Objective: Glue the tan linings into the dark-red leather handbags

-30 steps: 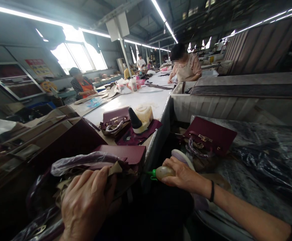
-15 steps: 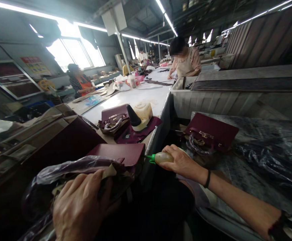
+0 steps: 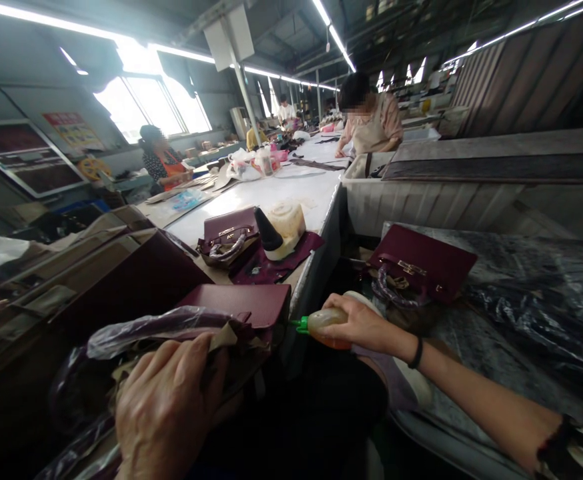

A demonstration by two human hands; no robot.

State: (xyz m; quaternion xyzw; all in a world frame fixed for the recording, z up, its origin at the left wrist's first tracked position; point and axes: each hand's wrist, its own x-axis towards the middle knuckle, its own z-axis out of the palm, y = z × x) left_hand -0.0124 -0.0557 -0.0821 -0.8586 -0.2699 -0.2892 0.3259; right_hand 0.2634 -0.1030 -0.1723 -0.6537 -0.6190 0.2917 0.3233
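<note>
A burgundy handbag [image 3: 244, 303] lies in front of me, its handle [image 3: 146, 330] wrapped in clear plastic. My left hand [image 3: 164, 400] is closed on the bag's near side, where tan paper shows by the fingers; the fingertips are partly hidden. In my right hand [image 3: 359, 323] is a squeeze bottle [image 3: 325, 327] of amber liquid with a green nozzle. The bottle lies on its side in the grip, and its tip points left at the bag's right edge. Whether the tip touches the bag I cannot tell.
A second burgundy bag [image 3: 229, 227] stands on the white table [image 3: 251, 197], by a yellowish container [image 3: 286, 230] with a black cone. Another bag [image 3: 424, 263] rests at right near a large grey bin [image 3: 421, 200]. A co-worker [image 3: 371, 127] leans over the table's far side.
The bottle has tilted and shifted slightly down, its nozzle now a little lower beside the bag's edge. My left hand has moved slightly right along with the bag's handle.
</note>
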